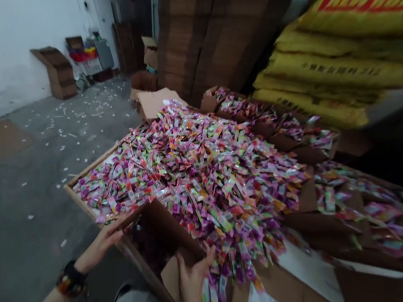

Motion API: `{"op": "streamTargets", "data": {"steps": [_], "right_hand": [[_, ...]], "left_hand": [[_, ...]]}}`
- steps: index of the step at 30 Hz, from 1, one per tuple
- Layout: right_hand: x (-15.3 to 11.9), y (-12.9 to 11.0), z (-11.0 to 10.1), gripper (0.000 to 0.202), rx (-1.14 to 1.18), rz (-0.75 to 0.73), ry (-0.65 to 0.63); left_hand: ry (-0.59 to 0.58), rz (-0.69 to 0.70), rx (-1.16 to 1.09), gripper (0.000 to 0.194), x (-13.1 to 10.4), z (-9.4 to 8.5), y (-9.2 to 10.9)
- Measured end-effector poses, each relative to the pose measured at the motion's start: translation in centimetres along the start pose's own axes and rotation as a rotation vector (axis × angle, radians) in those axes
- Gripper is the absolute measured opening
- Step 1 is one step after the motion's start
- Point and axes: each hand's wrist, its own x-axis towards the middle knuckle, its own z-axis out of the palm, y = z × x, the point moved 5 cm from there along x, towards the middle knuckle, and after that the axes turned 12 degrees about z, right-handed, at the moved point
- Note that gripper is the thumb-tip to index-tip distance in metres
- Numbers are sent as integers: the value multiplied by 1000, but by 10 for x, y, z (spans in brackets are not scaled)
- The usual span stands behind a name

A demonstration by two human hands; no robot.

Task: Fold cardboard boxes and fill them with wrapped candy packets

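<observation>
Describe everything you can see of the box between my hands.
The cardboard box is plain brown, long and narrow, with its top open. A lighter flap shows near its right end. Its inside is dark; there seem to be some contents, too dim to identify. It sits right by the heap of small, shiny, colorful packets. Your left hand is at its left end, your right hand near the flap.

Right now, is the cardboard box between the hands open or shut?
Open. The box shows its dark inside, with the left hand and right hand at its sides.
</observation>
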Motion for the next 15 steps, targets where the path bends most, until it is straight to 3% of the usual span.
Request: {"op": "streamTargets", "data": {"steps": [3,5,7,10,12,15], "right_hand": [[12,20,-6,86,-73,-42,103],[16,26,-9,72,-199,-183,66],[16,24,-2,54,-307,-432,-154],[18,9,14,42,-399,-702,-566],[33,-10,18,26,-441,-711,-684],[55,-44,16,26,-412,-682,-889]], "left_hand": [[-273,24,169,36,3,26,23],[-363,-30,203,39,9,38,22],[-325,-59,204,48,19,41,10],[-127,-30,225,64,31,35,-19],[-7,42,243,68,32,30,-35],[2,271,511,64,34,29,-38]]}}
